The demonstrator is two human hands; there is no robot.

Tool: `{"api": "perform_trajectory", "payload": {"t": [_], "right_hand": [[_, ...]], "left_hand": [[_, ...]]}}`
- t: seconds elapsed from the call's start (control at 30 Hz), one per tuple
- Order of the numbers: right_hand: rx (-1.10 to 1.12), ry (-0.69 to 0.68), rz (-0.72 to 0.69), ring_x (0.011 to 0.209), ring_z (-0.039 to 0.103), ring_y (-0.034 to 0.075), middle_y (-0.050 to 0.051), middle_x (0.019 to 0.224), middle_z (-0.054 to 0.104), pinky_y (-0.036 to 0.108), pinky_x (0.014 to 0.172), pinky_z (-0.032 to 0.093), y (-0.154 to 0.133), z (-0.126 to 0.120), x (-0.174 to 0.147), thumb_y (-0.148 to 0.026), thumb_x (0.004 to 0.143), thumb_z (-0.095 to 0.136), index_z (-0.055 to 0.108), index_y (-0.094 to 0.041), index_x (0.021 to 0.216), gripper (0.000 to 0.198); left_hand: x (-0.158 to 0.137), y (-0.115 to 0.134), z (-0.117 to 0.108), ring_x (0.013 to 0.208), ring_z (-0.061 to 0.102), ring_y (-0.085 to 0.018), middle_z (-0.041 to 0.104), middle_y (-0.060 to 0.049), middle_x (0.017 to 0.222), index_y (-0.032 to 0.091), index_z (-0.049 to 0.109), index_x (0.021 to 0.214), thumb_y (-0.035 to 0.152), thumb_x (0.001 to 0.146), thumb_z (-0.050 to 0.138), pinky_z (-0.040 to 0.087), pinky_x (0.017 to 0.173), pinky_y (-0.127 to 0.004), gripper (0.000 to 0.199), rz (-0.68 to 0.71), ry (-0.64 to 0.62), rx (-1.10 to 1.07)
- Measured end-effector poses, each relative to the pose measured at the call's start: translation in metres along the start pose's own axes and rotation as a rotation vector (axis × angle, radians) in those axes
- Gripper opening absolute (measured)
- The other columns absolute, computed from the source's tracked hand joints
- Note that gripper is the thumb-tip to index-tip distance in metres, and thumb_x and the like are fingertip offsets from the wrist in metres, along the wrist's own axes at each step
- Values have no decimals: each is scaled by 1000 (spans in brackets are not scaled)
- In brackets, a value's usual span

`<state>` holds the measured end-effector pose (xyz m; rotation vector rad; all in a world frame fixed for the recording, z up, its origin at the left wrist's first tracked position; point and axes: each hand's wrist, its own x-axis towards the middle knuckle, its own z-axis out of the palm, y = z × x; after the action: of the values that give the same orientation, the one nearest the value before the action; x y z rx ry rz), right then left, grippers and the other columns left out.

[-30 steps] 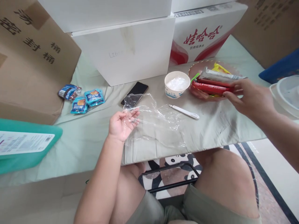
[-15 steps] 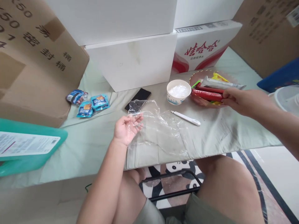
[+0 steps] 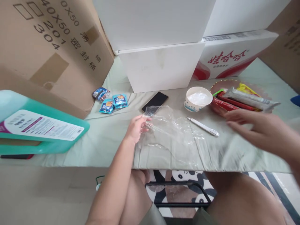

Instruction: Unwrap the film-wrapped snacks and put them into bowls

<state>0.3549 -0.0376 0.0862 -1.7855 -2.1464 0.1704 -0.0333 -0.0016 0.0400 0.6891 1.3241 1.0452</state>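
Observation:
My left hand [image 3: 138, 127] pinches the left edge of a clear plastic bag [image 3: 171, 134], which lies spread over the cloth near the table's front edge. Slightly blurred, my right hand [image 3: 255, 128] hovers just in front of a round pinkish basket [image 3: 217, 109], its fingers stretched out and holding nothing that I can see. In that basket lie long red packets [image 3: 226, 104], a silvery packet [image 3: 250, 97] and a yellow one [image 3: 248, 89]. Between the bag and my right hand rests a white pen-like tool [image 3: 203, 126]. A paper bowl [image 3: 196, 105] with clear plastic inside stands behind it.
A black phone [image 3: 156, 101] lies behind the bag. Several small blue snack packets [image 3: 120, 101] sit to the left. White boxes [image 3: 164, 67] and a cardboard carton [image 3: 70, 78] line the back, and a green jug [image 3: 77, 125] stands at the left edge.
My right hand has let go of the red packet and drawn back toward me from the basket. My left hand still holds the bag. The view has turned left.

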Motion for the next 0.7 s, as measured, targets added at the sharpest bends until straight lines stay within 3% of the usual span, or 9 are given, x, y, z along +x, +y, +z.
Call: {"api": "perform_trajectory", "payload": {"t": [0.03,0.13,0.2,0.27,0.37,0.53,0.7], "right_hand": [[146,-94,-15,70,71,23,6,96,77,34,55,54,-20,17,-2,-58,89,55,70,-29,104,36],[253,4,-19,102,71,32,14,116,74,47,81,60,-65,75,-1,-47,88,58,64,-22,122,42],[207,-2,-44,115,66,34,15,125,70,54,95,56,-80,107,1,-38,88,59,62,-21,129,44],[143,-26,-111,129,58,35,15,131,67,56,109,48,-84,126,-1,-30,90,55,64,-21,129,40],[55,-46,-158,139,50,34,13,135,65,54,117,41,-81,133,-6,-25,95,47,68,-19,125,37],[0,-11,-133,139,47,40,17,134,65,57,115,42,-68,134,-4,-27,93,50,69,-12,125,40],[96,233,-133,130,55,39,19,130,63,59,105,48,-74,119,-8,-29,92,54,67,-19,120,33]], "left_hand": [[0,1,-4,56,64,-11,74,-6,84,16,58,70,28,59,69,36,38,-17,20,18,8,81],[-2,1,-15,34,40,-3,71,-3,69,19,51,71,33,62,69,15,33,-17,24,28,-28,223],[-3,0,-22,29,27,-2,65,2,56,21,48,73,34,64,68,9,33,-18,25,27,-66,280],[-3,-1,-29,28,23,-3,59,5,48,22,49,75,35,65,67,8,33,-18,24,30,-70,325],[-1,-3,-40,29,24,-3,54,6,45,22,50,76,35,65,65,10,33,-18,23,41,10,381],[-3,-3,-53,32,26,-4,51,6,45,21,52,72,33,65,63,13,34,-17,18,38,148,503],[-11,-3,-50,34,29,-3,56,5,52,20,51,72,34,68,65,16,36,-17,20,52,174,488]]}}
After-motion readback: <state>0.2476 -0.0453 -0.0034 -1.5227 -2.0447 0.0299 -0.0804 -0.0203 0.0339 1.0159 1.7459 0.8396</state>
